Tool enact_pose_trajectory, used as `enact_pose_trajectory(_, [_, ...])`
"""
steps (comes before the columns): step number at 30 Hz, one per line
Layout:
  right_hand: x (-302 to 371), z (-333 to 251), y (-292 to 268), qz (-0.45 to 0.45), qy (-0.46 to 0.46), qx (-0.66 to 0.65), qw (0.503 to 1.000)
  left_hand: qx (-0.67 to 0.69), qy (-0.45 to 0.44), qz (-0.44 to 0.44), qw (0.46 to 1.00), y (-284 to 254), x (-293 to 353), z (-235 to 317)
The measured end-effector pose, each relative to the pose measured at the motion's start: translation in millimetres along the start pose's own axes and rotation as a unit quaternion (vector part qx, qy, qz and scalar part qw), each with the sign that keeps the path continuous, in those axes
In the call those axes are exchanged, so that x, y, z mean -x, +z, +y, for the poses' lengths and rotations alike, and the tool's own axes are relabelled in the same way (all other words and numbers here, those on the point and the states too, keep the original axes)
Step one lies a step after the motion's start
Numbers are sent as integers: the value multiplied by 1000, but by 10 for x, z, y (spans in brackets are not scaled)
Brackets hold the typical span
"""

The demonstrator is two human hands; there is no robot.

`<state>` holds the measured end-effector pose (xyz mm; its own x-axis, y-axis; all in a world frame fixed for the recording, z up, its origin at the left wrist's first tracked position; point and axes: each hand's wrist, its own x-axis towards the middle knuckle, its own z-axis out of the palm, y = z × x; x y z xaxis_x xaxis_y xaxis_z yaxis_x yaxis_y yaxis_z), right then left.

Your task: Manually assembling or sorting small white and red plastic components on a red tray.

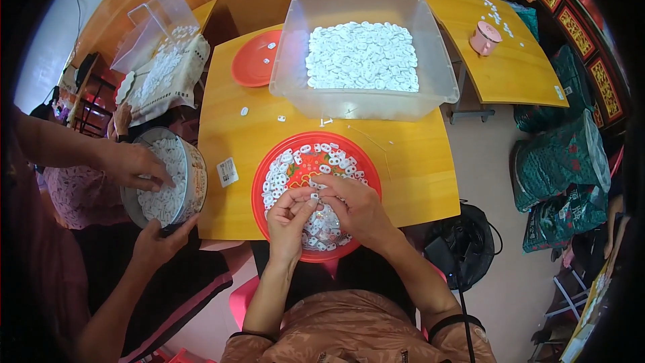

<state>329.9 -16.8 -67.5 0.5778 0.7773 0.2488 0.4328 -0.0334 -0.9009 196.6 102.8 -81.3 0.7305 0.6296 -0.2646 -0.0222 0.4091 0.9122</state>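
Observation:
Over a round red tray [373,173], my two hands meet fingertip to fingertip. My left hand [287,223] is closed, with thumb and fingers pinching a small white plastic piece [314,196] with dark marks. Right beside it, my right hand [359,212] has its fingers bent and drawn together at the piece; what they grip is too small to make out. Many similar white pieces [275,181] with dark spots lie round the inside of the tray, and a patterned red and green bottom [316,161] shows between them. Below my fingers, a shiny clear patch covers some pieces.
Behind the tray stands a large clear bin [363,104] of white oval pieces. A red plate [250,70] sits beside it. At left, another person's hands [138,165] work in a round tub [195,175] of white parts. A pink mug [485,39] stands on the far right table; green sacks [551,168] line the floor.

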Motion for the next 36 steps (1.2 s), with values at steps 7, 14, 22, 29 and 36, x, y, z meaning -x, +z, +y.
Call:
enact_pose_trajectory(7, [7,56,32,9,-11,-2,1000,4,-4,15,1000,18,-10,13])
enact_pose_trajectory(14, [31,91,39,-4,-33,35,999,-1,7,10,1000,24,-23,-31])
enact_pose_trajectory(22, [49,175,92,13,-39,6,999,-57,33,10,998,-20,-23,-115])
enact_pose_trajectory(29, [62,96,167,10,-37,-37,999,-72,36,21,997,-92,112,-155])
enact_pose_trajectory(36, [54,81,183,-21,-60,-29,998,-39,17,45,998,-165,171,-115])
